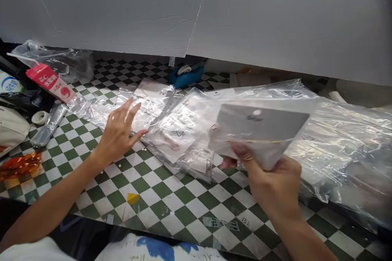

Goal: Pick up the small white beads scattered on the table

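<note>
My right hand (pixel 272 179) is closed round the lower edge of a stack of grey cards in clear sleeves (pixel 260 128), held up above the checkered tabletop (pixel 159 200). My left hand (pixel 118 132) hovers open, fingers spread, over a spread of clear plastic bags (pixel 156 110) lying flat on the table. Some of these bags hold small pinkish items (pixel 171 142) on white cards.
A large heap of clear bags (pixel 346 151) fills the right side. A blue tape dispenser (pixel 185 75) sits at the back under a grey board (pixel 196 12). A red and white carton (pixel 50 81), a tape roll (pixel 39 117), a silver pouch (pixel 49 125) and an orange wrapper (pixel 20 165) lie at left.
</note>
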Demonstrator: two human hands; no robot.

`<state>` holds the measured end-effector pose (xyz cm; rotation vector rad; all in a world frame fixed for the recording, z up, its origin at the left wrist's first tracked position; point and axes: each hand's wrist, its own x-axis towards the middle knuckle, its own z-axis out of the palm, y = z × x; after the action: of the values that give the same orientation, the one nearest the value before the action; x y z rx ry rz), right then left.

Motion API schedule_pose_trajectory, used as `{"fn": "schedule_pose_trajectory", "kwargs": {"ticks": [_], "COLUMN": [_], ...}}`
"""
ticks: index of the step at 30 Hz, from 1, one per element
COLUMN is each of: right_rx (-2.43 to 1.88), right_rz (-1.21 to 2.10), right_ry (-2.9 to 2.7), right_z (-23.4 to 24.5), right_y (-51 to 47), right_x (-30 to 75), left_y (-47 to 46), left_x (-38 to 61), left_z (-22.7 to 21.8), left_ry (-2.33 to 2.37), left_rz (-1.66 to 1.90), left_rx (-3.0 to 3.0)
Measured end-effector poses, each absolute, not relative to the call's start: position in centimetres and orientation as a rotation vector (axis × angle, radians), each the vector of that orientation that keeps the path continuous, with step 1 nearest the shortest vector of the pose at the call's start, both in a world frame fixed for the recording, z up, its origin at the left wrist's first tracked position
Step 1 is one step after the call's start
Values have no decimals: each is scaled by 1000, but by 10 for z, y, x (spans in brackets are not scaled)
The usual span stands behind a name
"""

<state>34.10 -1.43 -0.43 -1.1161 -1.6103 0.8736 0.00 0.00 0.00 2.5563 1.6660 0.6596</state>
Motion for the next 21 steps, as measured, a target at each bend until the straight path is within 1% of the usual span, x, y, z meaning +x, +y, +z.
{"fn": "schedule_pose_trajectory", "kwargs": {"ticks": [2, 4, 7, 8, 10, 13, 14, 18, 19, 21], "right_rx": [-1280, -1369, -1319, -1331, -1403, -1432, -1406, -1330, -1303, -1220], "right_rz": [933, 1077, 1360, 1403, 1321, 981, 920, 825, 802, 773], "right_ry": [-1473, -1382, -1532, -1620, -1802, -1950, -1967, -1944, -1938, -1948], "right_z": [2, 4, -4, -10, -23, -41, -45, -45, -42, -36], "right_y": [-9, -8, -10, -11, -14, -15, -15, -14, -15, -20], "right_x": [346, 346, 341, 339, 336, 332, 330, 327, 326, 322], "left_y": [9, 11, 8, 7, 5, 6, 7, 8, 7, 1], "left_x": [-14, -21, -22, -20, -17, -16, -17, -17, -15, -4], "left_z": [-4, -2, 8, 13, 19, 18, 15, -1, -1, 2], "left_ry": [1825, 1801, 1750, 1762, 1824, 1908, 1884, 1720, 1732, 1729], "left_rz": [310, 105, 121, 142, 210, 323, 312, 104, 101, 257], "left_rx": [2409, 2343, 2374, 2386, 2403, 2441, 2465, 2467, 2450, 2451]}}
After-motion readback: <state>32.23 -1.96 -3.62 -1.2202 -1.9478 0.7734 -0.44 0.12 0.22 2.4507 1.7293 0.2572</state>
